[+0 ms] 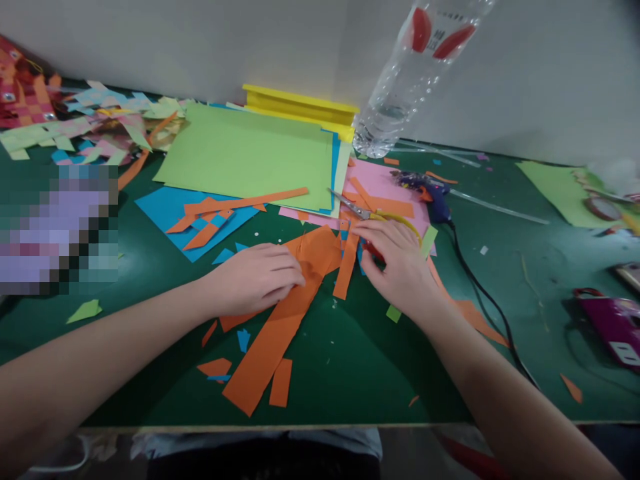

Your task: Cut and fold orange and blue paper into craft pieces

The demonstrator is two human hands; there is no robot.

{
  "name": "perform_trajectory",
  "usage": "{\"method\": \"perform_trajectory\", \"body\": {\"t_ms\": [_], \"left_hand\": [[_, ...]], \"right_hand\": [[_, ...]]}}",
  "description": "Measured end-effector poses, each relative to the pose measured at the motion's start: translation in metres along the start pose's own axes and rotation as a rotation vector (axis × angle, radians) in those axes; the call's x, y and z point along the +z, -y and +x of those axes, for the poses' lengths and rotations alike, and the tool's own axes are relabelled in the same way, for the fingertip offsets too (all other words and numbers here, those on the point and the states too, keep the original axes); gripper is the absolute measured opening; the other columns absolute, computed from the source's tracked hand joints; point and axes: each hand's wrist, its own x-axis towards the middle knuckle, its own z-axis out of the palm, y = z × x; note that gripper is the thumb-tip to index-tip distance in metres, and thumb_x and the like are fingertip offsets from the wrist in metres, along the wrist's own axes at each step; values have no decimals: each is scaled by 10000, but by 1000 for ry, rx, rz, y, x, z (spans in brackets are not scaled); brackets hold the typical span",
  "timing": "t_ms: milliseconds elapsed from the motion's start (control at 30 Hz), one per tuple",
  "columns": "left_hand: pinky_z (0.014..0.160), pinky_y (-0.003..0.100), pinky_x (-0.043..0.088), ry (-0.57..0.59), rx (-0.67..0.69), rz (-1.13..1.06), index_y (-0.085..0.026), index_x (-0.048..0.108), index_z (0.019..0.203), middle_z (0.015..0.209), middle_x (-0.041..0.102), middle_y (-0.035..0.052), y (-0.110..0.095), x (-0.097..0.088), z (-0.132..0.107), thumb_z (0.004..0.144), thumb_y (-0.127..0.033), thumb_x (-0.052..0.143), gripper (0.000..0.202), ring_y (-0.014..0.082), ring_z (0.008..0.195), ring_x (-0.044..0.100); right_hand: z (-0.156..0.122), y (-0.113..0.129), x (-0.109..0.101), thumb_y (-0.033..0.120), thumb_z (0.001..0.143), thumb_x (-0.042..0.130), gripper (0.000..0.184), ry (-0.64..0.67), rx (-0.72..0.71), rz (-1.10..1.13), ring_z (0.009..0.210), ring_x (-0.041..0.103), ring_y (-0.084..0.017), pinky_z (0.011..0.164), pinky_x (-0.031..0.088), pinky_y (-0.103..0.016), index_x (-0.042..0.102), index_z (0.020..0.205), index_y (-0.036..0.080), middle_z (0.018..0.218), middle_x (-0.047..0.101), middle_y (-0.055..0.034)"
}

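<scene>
My left hand [263,277] lies over wide orange paper strips [275,347], its fingers curled together with the tips on the paper. My right hand [397,263] bends over the handles of a pair of scissors [363,212] with yellow and red grips; the blades point up and left. Its fingers partly hide the handles. Just left of the right fingertips is a small orange-and-blue woven paper piece [344,235], with a narrow orange strip [344,277] below it. Another woven orange-and-blue paper figure [213,223] rests on a blue sheet [187,243] further left.
Green sheets [250,157] are stacked at the back, near a yellow holder [300,103] and a plastic bottle [400,87]. A glue gun [435,197] with a black cord lies right. Woven strips [110,123] pile up left, near a blurred-out phone [55,230]. A purple object [613,327] sits right.
</scene>
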Motion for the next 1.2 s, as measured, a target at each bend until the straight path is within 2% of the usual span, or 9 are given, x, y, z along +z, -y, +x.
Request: {"method": "perform_trajectory", "body": {"t_ms": [133,200,333,467,700,967,1200], "left_hand": [[847,330,491,-3,11,-1,-173,639,964,955,698,31,0,0,1,925,-137,415,230,174,908,594],[839,332,490,-2,13,0,-171,637,956,946,697,32,0,-1,2,923,-136,418,224,176,898,591],[842,324,484,2,12,-3,-175,636,956,948,697,29,0,-1,2,926,-136,416,225,172,895,591],[842,321,484,0,10,-4,-177,636,959,953,701,29,-1,-2,2,926,-134,417,226,170,901,598],[849,323,484,1,8,7,-177,642,955,953,702,31,-1,-2,2,923,-133,416,232,170,903,600],[840,322,488,-4,6,-10,-176,644,958,948,703,33,-2,-3,2,925,-137,415,235,167,898,605],[847,322,486,9,-3,-3,-181,644,958,951,704,30,-2,-3,3,927,-138,411,239,166,904,603]], "right_hand": [[-1,1,2,45,800,468,429,63,-74,-23,1196,541,-244,1131,288,-507,570,1192,187,1252,632,-72],[-2,0,3,29,805,448,444,96,-113,-37,1209,542,-236,1145,264,-519,570,1201,189,1255,640,-55],[-2,-3,4,40,845,436,380,116,-174,-62,1168,576,-231,1139,269,-534,602,1150,196,1187,680,-33],[-2,-2,2,81,877,444,312,103,-169,-69,1101,613,-229,1118,296,-536,620,1107,199,1131,698,-49],[-2,0,3,60,859,462,311,73,-173,-47,1039,633,-232,1108,308,-548,627,1104,155,1088,698,-81],[-2,1,0,48,870,415,321,129,-216,18,1049,619,-217,1119,265,-570,639,1005,235,1038,708,-37],[0,3,-1,80,888,436,248,149,-231,7,1015,614,-209,1067,338,-532,627,917,235,959,695,-39]]}}
